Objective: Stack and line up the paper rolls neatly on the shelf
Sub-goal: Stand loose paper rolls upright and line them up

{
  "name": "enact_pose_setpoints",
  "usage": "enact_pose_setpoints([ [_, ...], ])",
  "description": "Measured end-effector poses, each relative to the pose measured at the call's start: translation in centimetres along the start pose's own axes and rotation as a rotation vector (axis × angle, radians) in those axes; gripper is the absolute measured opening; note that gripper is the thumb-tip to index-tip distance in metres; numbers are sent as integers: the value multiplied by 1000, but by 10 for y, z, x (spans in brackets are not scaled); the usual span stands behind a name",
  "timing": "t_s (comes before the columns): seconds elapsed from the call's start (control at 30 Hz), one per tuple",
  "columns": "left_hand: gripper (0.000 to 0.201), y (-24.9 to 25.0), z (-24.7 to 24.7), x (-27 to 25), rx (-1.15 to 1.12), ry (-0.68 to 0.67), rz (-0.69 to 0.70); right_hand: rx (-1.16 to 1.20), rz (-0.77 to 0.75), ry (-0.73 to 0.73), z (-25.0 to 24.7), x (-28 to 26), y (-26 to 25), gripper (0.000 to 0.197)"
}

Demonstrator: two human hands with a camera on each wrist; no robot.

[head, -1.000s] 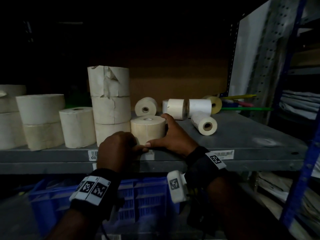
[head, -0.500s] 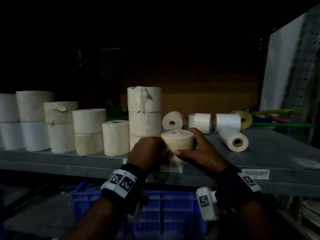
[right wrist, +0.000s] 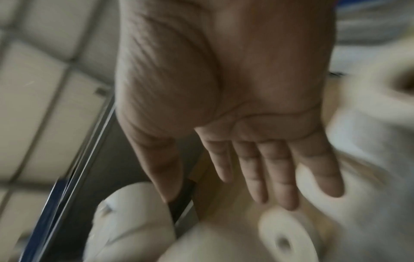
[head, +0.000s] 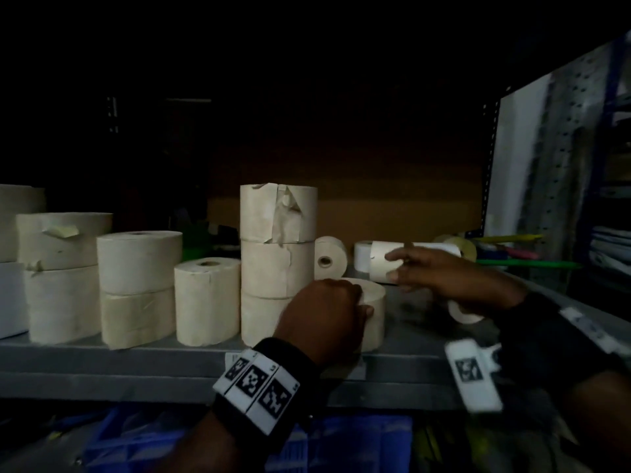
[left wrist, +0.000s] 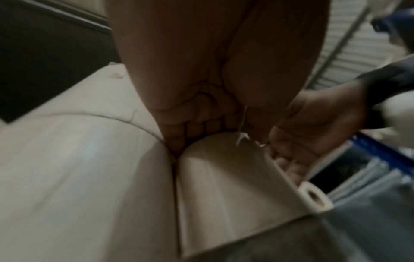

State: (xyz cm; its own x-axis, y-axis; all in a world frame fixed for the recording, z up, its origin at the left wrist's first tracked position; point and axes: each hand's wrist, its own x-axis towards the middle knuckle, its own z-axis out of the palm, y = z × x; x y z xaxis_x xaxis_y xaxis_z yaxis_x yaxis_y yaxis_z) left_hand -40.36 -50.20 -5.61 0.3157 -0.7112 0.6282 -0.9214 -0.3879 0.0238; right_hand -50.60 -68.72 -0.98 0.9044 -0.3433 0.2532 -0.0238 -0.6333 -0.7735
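A short cream roll (head: 375, 302) stands upright on the grey shelf (head: 136, 363), touching a stack of three rolls (head: 278, 247). My left hand (head: 327, 312) grips its left side, with the fingers (left wrist: 197, 127) curled into the gap between that roll (left wrist: 224, 186) and the stack (left wrist: 78, 177). My right hand (head: 392, 266) hovers further back, fingers (right wrist: 268, 177) straight and spread, holding nothing. It is just in front of a white roll (head: 379, 268) lying on its side. Another lying roll (head: 327, 257) shows its core hole, and one (head: 461, 312) is partly hidden under my right wrist.
Left of the stack, an upright single roll (head: 206, 302) and two-high stacks (head: 140, 281) form a row. A yellow tape roll (head: 461, 247) and coloured sticks (head: 522, 264) lie at the back right by a perforated upright (head: 560, 165). A blue crate (head: 358, 442) sits below.
My right hand has let go of the short roll and moved back and to the right, towards the lying rolls. The left hand stays on the short roll.
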Motion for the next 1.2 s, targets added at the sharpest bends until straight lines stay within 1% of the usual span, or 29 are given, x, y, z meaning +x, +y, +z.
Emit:
enact_pose_setpoints([
  [0.1,40,1,-3,5,99,-30,11,-280,9,-21,-23,26,-29,30],
  [0.13,43,2,-5,8,155,-44,19,-357,-14,-17,-28,38,-36,32],
  [0.2,49,2,-10,15,219,-62,5,-518,-59,-6,-33,69,-45,41],
  [0.27,51,1,-14,24,225,-82,-45,-647,-60,-21,-31,103,-48,51],
  [0.4,50,9,-25,39,202,-125,-134,-800,-42,-65,-16,170,-36,61],
  [0.5,44,15,-28,40,212,-120,-131,-893,-46,-88,0,207,-22,73],
  [0.6,41,17,-27,36,227,-90,-136,-870,-51,-132,16,238,-4,86],
  [0.8,42,16,-23,34,240,-72,-146,-804,-45,-171,43,265,20,93],
  [0.9,46,12,-19,34,278,-72,-150,-743,-75,-212,47,277,31,97],
  [1.0,46,9,-17,34,277,-71,-136,-654,-90,-213,42,276,32,73],
  [1.2,43,11,-23,32,233,-113,-146,-484,-211,-222,33,263,19,43],
])
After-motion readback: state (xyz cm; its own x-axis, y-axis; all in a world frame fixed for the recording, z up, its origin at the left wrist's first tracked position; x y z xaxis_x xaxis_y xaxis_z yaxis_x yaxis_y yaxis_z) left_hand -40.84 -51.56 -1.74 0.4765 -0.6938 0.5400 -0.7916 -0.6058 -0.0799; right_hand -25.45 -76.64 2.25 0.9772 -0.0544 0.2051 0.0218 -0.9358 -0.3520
